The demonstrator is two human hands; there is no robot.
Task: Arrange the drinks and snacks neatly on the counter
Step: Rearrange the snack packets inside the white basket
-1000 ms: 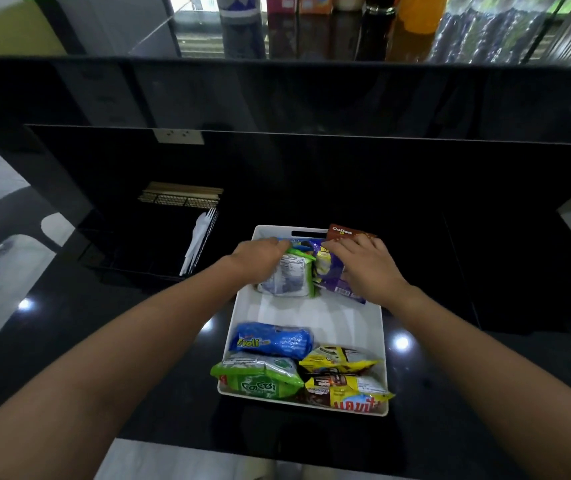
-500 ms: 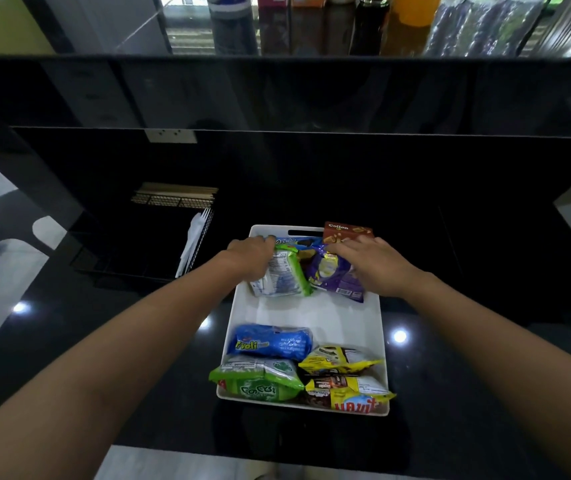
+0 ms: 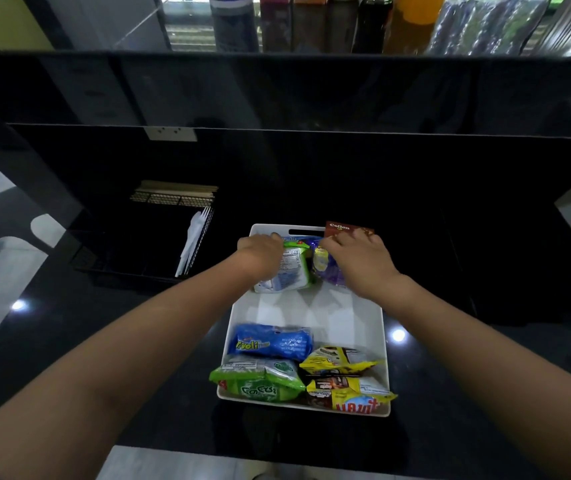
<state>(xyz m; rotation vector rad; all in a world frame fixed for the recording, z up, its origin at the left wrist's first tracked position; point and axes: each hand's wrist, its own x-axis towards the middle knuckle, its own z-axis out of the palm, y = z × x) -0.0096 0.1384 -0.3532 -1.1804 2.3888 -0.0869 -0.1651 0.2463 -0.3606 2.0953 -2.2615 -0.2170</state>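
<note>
Scarcely moved, left hand [image 3: 259, 255] grips green packet [image 3: 293, 271] beside right hand [image 3: 360, 263].

green-and-white packet [image 3: 289, 271] under the left hand [image 3: 259, 256] now sits squarer, purple packet [image 3: 332, 280] drawn further beneath the right hand [image 3: 360, 263], its near corner now hidden by the wrist
</note>
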